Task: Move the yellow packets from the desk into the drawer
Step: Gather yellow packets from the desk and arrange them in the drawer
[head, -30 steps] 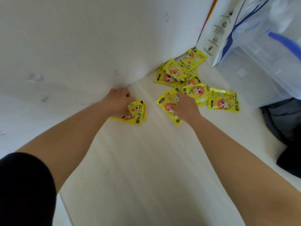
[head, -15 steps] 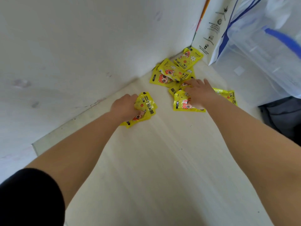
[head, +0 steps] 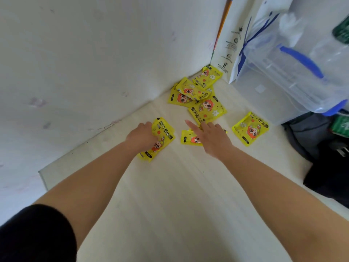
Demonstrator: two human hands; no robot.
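Several yellow packets with a red-haired cartoon figure lie on the pale desk (head: 170, 195) near the wall corner. My left hand (head: 142, 136) grips a small stack of yellow packets (head: 160, 140) against the desk. My right hand (head: 211, 137) rests with fingers spread on another packet (head: 188, 138), pressing it flat. A pile of packets (head: 196, 95) lies beyond my hands in the corner. One single packet (head: 250, 128) lies apart to the right. No drawer is in view.
A white wall (head: 94, 63) runs along the desk's left and far side. A white paper bag (head: 238, 40) and a clear plastic bin with blue handles (head: 294, 72) stand at the far right. Dark bags (head: 324, 157) sit at the right edge.
My right hand has slid back toward me, dragging one packet out of the pile. The single packet at the right is now uncovered. My left hand keeps its stack.
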